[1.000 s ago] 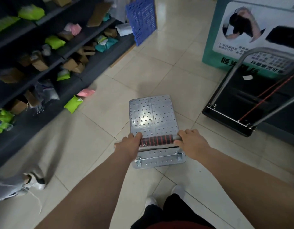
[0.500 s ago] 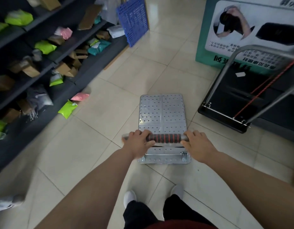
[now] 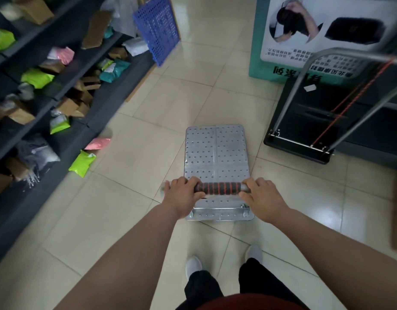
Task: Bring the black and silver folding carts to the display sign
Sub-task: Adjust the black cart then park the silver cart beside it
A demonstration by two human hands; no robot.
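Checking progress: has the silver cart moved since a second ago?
Yes. The silver cart has rolled forward, closer to the parked black cart.

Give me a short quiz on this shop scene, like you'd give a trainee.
1. True or false: both hands grip the silver cart's handle.
2. Where is the black cart? A) on the shelf B) beside the sign, ahead to the right C) behind the person
3. What colour is the perforated panel leaning at the end of the shelves?

Key
1. True: left hand and right hand hold its two ends.
2. B
3. Blue
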